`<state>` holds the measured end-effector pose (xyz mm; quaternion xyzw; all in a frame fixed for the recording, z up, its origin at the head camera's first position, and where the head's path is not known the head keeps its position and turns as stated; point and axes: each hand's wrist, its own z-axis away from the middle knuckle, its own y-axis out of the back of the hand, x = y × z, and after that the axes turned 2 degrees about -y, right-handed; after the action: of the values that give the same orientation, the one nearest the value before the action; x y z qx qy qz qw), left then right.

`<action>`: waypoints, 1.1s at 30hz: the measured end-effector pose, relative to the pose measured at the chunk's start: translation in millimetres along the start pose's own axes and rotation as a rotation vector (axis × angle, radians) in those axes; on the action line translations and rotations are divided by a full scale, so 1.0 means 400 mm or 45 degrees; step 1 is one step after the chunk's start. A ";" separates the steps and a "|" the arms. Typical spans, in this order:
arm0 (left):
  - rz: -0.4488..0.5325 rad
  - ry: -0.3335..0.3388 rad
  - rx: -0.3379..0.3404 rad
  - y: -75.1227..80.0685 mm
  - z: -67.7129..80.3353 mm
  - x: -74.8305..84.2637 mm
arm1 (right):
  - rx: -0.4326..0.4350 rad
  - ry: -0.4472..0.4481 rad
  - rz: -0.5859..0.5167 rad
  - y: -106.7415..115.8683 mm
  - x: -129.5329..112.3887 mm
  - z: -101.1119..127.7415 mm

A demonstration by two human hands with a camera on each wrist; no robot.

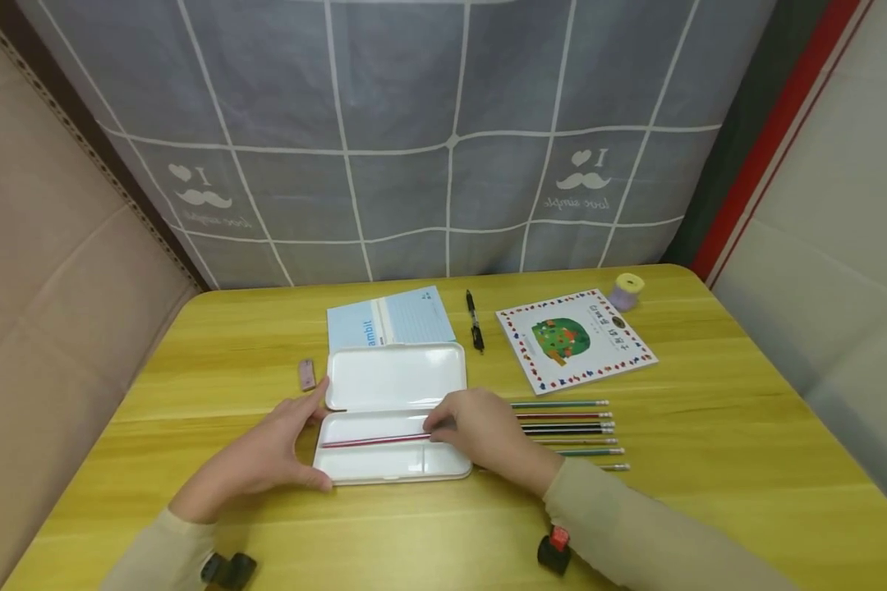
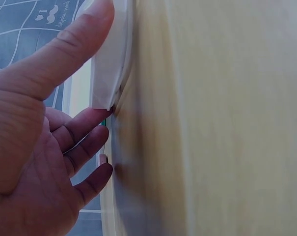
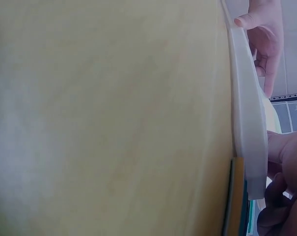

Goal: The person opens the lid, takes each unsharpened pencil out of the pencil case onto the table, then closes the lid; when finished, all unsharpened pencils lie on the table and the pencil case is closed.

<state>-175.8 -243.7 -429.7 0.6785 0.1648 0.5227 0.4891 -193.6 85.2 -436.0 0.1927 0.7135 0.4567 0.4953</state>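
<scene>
Pencil [image 1: 373,441] in case [image 1: 392,410]; pencils [image 1: 569,433] right; booklet [image 1: 388,318] behind.

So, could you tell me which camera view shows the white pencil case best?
The head view: the pencil case lies open, both halves visible, a red pencil inside. The left wrist view shows only a corner; the right wrist view shows only its edge.
</scene>
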 end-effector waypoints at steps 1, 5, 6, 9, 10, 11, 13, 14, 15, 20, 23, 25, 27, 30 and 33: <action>0.002 0.006 -0.001 -0.001 0.000 -0.001 | 0.003 0.009 0.016 -0.002 -0.001 0.000; 0.004 -0.006 0.001 -0.001 0.000 -0.002 | -0.002 0.014 0.058 -0.004 -0.001 -0.003; 0.006 -0.012 0.002 -0.002 -0.001 -0.003 | -0.005 0.010 0.065 -0.003 -0.001 -0.003; 0.012 -0.018 0.004 -0.003 -0.001 -0.003 | -0.012 0.010 0.062 0.001 0.000 -0.003; 0.011 -0.019 0.004 -0.003 -0.001 -0.003 | -0.009 0.016 0.058 0.004 0.000 -0.002; 0.011 -0.021 0.005 -0.004 -0.001 -0.003 | -0.006 0.022 0.048 0.006 0.001 -0.001; 0.006 -0.013 0.006 -0.005 -0.001 -0.003 | 0.007 0.043 0.019 0.010 0.005 0.002; 0.004 -0.015 0.007 -0.005 -0.001 -0.003 | 0.016 0.053 0.005 0.012 0.007 0.004; 0.002 -0.015 0.007 -0.005 -0.001 -0.003 | 0.024 0.062 -0.010 0.014 0.009 0.007; -0.003 -0.033 0.010 -0.004 -0.001 -0.002 | 0.081 0.111 -0.125 0.030 0.024 0.021; -0.003 -0.028 0.010 -0.003 -0.001 0.000 | 0.108 0.136 -0.214 0.042 0.038 0.032; 0.002 -0.026 0.011 -0.002 0.000 0.001 | 0.121 0.142 -0.259 0.052 0.048 0.040; 0.005 -0.021 0.010 0.000 0.001 0.001 | 0.134 0.141 -0.301 0.065 0.056 0.048; 0.003 -0.012 0.011 0.001 0.002 0.002 | 0.166 0.133 -0.343 0.087 0.060 0.057; -0.008 -0.008 0.009 0.000 0.002 0.003 | 0.204 0.136 -0.375 0.108 0.065 0.066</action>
<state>-174.7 -243.4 -429.1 0.6815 0.1672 0.5182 0.4890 -189.2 138.1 -415.9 0.1004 0.7934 0.3304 0.5012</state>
